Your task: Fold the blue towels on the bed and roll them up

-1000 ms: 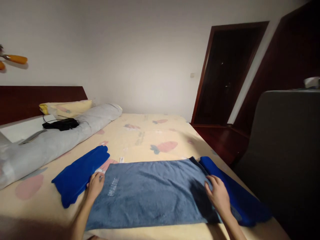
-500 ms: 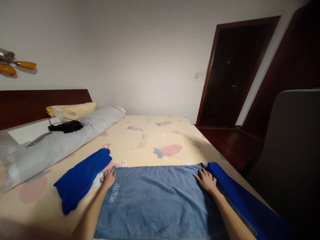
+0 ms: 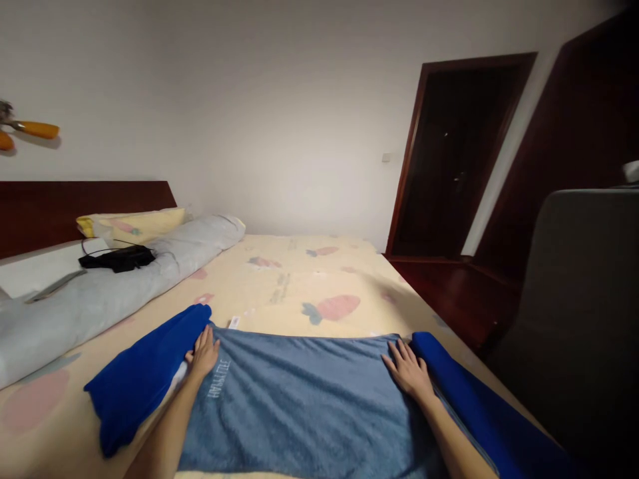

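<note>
A grey-blue towel (image 3: pixel 309 399) with pale lettering lies spread flat on the bed in front of me. My left hand (image 3: pixel 203 352) rests open and flat on its far left corner, fingers stretched forward. At the towel's far right corner my right hand (image 3: pixel 409 369) lies open with fingers spread. A bright blue folded cloth (image 3: pixel 140 379) lies just left of my left hand. Another bright blue cloth (image 3: pixel 479 412) stretches along the towel's right side, next to my right hand.
The bed has a cream sheet (image 3: pixel 304 279) printed with pink carrots. A long grey bolster (image 3: pixel 100 293), a yellow pillow (image 3: pixel 132 223) and a black object with a cord (image 3: pixel 117 258) lie at the left. A dark doorway (image 3: pixel 449 159) and a grey chair back (image 3: pixel 579 319) stand at the right.
Both hands slid forward along the towel to its far corners and now lie flat there. The view shifted slightly.
</note>
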`<action>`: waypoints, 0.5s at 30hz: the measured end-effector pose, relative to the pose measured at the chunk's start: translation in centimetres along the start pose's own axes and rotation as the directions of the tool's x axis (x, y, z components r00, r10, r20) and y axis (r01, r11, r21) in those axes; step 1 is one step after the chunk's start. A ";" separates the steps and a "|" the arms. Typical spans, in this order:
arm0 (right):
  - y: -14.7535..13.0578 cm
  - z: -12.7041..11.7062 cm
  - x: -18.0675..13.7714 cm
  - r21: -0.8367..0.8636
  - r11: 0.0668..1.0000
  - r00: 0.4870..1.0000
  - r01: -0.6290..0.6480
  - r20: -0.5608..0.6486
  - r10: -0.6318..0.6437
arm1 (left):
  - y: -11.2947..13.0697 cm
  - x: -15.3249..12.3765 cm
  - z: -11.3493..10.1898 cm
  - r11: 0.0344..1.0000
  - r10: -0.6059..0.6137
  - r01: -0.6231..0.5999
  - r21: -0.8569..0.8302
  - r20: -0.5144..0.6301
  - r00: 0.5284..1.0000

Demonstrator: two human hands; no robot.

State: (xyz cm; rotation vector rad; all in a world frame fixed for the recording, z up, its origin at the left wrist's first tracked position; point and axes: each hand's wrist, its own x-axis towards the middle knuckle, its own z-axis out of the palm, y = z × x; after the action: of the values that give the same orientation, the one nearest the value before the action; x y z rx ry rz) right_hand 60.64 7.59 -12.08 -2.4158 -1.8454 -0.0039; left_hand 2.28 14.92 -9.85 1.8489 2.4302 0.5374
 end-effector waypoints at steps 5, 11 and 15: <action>-0.8 0.3 -0.4 -0.014 0.995 0.992 -0.102 -0.080 0.101 | 0.7 -4.3 0.2 0.988 -0.014 0.018 0.152 -0.032 0.999; 1.5 3.0 -6.4 0.119 0.984 0.953 0.133 -0.289 -0.094 | -3.4 -13.6 1.0 0.924 0.335 -0.307 0.229 -0.093 0.938; 5.0 4.2 -12.7 0.229 0.948 0.948 0.223 -0.277 -0.156 | -7.3 -17.7 1.4 0.944 0.299 -0.286 0.162 -0.064 0.952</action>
State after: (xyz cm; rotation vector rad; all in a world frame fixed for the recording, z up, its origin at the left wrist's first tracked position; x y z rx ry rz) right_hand 61.84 -5.58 -17.42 -1.9554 -1.8254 -0.0815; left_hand 0.99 -3.05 -16.43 2.3184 2.3186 0.4667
